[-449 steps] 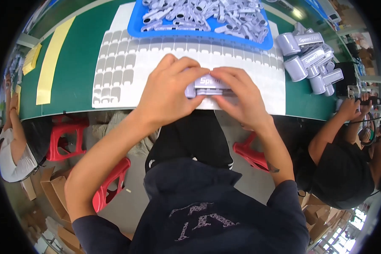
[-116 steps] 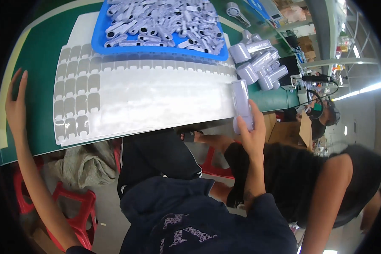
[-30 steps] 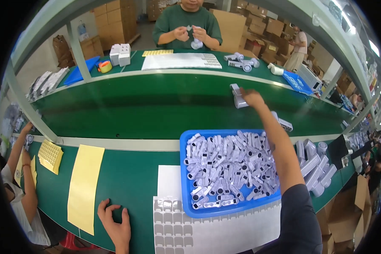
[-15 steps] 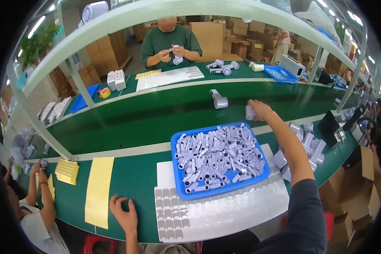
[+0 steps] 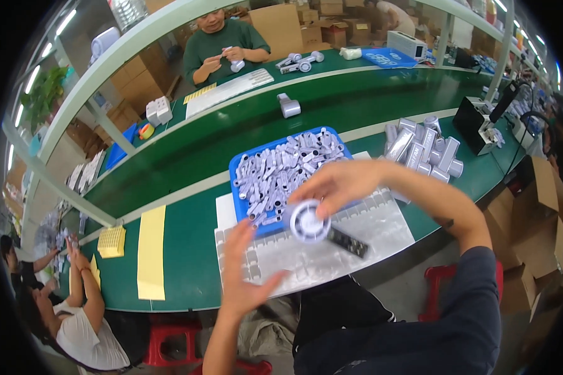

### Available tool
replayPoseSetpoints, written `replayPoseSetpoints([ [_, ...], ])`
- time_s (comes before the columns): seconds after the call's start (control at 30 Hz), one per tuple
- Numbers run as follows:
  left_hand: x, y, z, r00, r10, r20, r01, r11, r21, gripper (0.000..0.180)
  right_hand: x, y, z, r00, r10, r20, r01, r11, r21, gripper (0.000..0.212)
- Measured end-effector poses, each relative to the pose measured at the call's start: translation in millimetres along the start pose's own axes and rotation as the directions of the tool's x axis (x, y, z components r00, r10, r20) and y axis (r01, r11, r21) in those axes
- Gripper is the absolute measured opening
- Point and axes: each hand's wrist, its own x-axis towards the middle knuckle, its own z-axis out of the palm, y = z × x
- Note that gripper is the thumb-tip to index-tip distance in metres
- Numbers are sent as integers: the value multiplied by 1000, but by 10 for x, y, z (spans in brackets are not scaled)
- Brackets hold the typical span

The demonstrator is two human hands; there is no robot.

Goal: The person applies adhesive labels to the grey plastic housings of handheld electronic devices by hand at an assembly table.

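Note:
My right hand (image 5: 344, 186) grips a handheld fan (image 5: 309, 220) by its round lavender-white head. From the head a dark strip like a circuit board (image 5: 348, 242) sticks out, slightly blurred. Facing it from the left, my left hand (image 5: 244, 269) has its fingers and thumb spread, holding nothing. Beneath the hands lies a silvery-white sheet (image 5: 319, 265) with rows of grey stickers. On the far part of that sheet rests a blue tray (image 5: 234, 178), heaped with small lavender pieces (image 5: 281, 165) that have dark ends.
Another fan body (image 5: 288, 106) lies on the green conveyor belt (image 5: 231, 134). Several lavender fan bodies (image 5: 426, 147) are piled right of the tray. A yellow sheet (image 5: 151, 253) and a yellow sticker stack (image 5: 111, 242) lie left. Co-workers sit opposite and at left.
My right hand has brought the fan from the belt's edge back over the sheet. My left hand has risen toward it with fingers opening. The whole view has shifted.

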Motion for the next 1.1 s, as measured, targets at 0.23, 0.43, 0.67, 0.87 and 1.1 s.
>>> replayPoseSetpoints([
  [0.23,-164,76,465,986,-89,138,127,947,-296,82,168,323,443,986,64,154,-99,968,232,43],
  [0.43,-395,-158,731,887,-450,-104,379,838,-392,69,175,1130,33,810,-245,-534,-257,670,-697,23],
  [0.67,-409,-354,958,874,-484,31,477,846,-240,76,333,1470,-16,829,-186,-527,-407,445,-798,20],
  [0.87,-410,-269,737,908,-417,-36,413,907,-85,90,132,924,220,695,-186,-695,-88,937,-338,15],
  [1.1,-110,230,721,941,-332,-61,280,870,-406,65,-235,329,1168,776,74,-626,326,803,498,30],
])
